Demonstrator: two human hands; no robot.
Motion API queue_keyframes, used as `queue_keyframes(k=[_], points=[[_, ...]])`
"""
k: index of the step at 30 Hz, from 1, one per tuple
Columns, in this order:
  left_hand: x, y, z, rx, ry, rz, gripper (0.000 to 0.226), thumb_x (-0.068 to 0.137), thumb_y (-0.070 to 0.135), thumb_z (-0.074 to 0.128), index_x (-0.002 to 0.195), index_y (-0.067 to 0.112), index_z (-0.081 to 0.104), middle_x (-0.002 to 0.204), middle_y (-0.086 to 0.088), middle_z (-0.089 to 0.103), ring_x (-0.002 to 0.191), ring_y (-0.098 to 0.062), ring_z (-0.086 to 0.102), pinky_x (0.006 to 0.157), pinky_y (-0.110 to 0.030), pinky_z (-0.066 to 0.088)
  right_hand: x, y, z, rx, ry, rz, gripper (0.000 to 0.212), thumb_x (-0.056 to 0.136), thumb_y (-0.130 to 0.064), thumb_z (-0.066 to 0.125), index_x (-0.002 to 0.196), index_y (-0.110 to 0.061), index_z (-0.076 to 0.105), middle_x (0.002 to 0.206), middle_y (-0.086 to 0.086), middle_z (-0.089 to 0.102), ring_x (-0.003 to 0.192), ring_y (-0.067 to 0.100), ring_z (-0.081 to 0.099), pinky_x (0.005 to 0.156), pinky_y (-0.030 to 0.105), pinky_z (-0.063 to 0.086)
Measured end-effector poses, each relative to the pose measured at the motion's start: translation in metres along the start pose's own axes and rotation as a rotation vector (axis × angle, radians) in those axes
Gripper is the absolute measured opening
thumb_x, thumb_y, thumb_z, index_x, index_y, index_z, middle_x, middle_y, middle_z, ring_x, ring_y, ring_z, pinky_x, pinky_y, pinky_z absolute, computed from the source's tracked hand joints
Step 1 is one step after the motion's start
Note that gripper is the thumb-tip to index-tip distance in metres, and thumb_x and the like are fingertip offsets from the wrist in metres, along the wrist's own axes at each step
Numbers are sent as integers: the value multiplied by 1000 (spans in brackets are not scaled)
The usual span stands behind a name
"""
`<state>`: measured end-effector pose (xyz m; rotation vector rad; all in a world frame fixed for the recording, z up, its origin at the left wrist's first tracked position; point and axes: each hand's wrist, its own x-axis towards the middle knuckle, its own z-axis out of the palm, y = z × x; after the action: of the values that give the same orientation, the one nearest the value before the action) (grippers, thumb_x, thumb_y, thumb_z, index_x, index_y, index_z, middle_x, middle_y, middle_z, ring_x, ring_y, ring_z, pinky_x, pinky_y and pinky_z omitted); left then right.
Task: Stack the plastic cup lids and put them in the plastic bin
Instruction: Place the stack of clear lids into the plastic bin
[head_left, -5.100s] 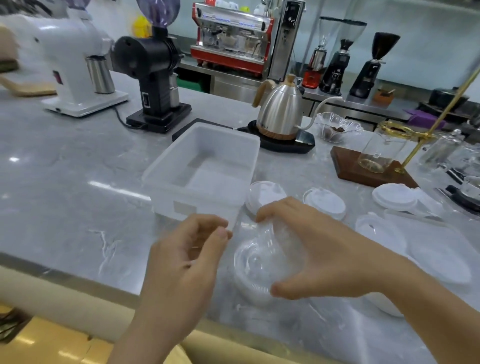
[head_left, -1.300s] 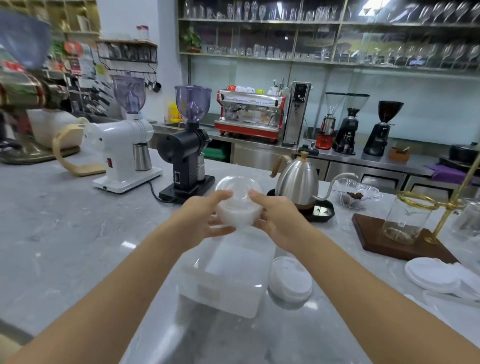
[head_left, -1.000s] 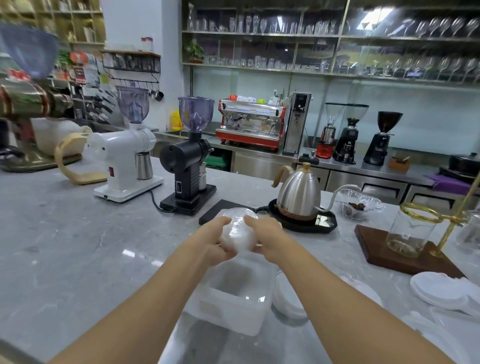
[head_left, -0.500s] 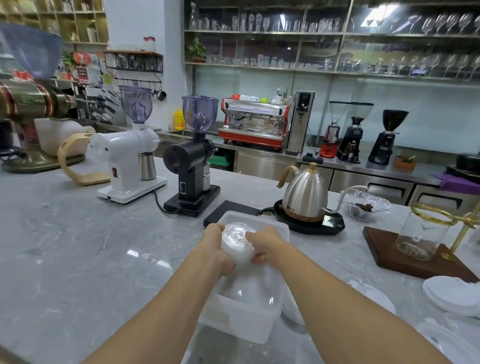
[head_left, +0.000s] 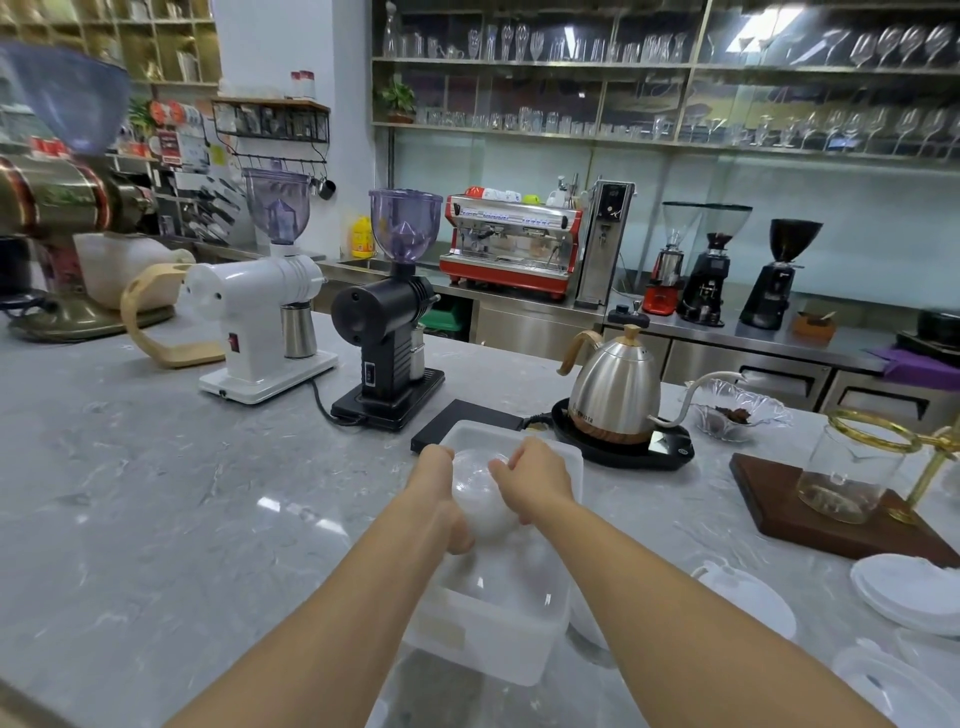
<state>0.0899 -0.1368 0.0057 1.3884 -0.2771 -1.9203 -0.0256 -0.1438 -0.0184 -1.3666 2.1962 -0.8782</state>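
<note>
a: left to right. left hand (head_left: 436, 486) curls round the 9 o'clock side of the stack of lids (head_left: 480, 493); right hand (head_left: 537, 483) curls round its 3 o'clock side.

b: where is the stack?

a: held between both palms, above the far half of the plastic bin (head_left: 519, 654). i cannot tell whether it touches the bin floor.

b: step?

a: judged: placing the stack. next move calls for lowering it flat, then releasing both hands together so it does not topple.

b: remaining?

a: loose lids (head_left: 748, 603) on the counter (head_left: 156, 519) at 3 to 4 o'clock of the bin.
</note>
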Motion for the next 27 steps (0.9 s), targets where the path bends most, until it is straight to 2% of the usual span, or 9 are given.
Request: queue_keyframes(k=[6, 10, 13, 16, 18, 20, 22, 24, 27], points=[[-2, 0, -2, 2, -29, 19, 66, 85, 30, 61, 142, 4, 41, 148, -14, 40, 136, -39, 40, 110, -59, 35, 2, 2, 0, 42, 4, -41, 18, 92, -24, 52, 81, -11, 57, 89, 15, 70, 80, 34, 68, 80, 45, 58], [4, 2, -2, 11, -39, 52, 30, 90, 27, 57, 109, 7, 42, 123, -9, 34, 116, -35, 39, 104, -52, 38, 0, 0, -3, 37, -27, -50, 15, 86, -11, 45, 75, -13, 54, 74, 9, 55, 66, 25, 50, 60, 35, 48], [2, 3, -4, -5, -28, 65, 29, 90, 26, 56, 85, 3, 38, 115, -8, 35, 103, -32, 33, 86, -47, 36, -2, -2, -7, 47, -57, -48, 23, 87, -10, 43, 65, -16, 45, 66, 4, 45, 62, 21, 40, 57, 29, 36], [-5, 2, -6, -18, -21, 81, 29, 89, 24, 54, 76, 9, 32, 103, -8, 33, 99, -31, 27, 81, -44, 29, -7, -8, -14, 47, -66, -85, 37, 87, -9, 44, 55, -19, 29, 57, 0, 33, 54, 18, 30, 52, 28, 26], [-11, 2, -5, -13, -26, 92, 26, 88, 25, 55, 86, 6, 39, 111, -8, 31, 103, -31, 27, 86, -41, 32, -12, -12, -22, 63, -52, -113, 35, 87, -9, 45, 54, -16, 34, 56, 2, 35, 54, 20, 32, 50, 29, 27], [-19, 4, -3, -6, -30, 100, 41, 87, 27, 57, 118, 3, 44, 128, -7, 35, 118, -33, 34, 102, -43, 37, -17, -17, -33, 78, -14, -142, 29, 89, -13, 49, 63, -2, 56, 64, 17, 55, 63, 35, 50, 57, 33, 43], [-30, 5, -1, 9, -29, 149, 57, 90, 27, 57, 142, 9, 40, 140, -8, 37, 130, -32, 35, 113, -46, 33, -17, -19, -46, 105, 42, -189, 30, 92, -19, 54, 96, 6, 70, 98, 24, 71, 92, 39, 65, 77, 41, 54], [-45, 6, 1, 39, -52, 244, 58, 93, 26, 56, 146, 11, 39, 147, -9, 38, 133, -31, 36, 115, -46, 30, -19, -18, -64, 156, 76, -236, 29, 94, -22, 55, 109, -1, 69, 111, 15, 71, 99, 28, 66, 80, 36, 53], [-73, 2, 9, 106, -71, 447, 50, 96, 26, 54, 143, 11, 47, 153, -15, 42, 129, -31, 48, 112, -44, 39, -27, -12, -97, 234, 162, -326, 22, 93, -22, 58, 109, -14, 71, 103, 0, 71, 97, 14, 65, 75, 25, 49]])
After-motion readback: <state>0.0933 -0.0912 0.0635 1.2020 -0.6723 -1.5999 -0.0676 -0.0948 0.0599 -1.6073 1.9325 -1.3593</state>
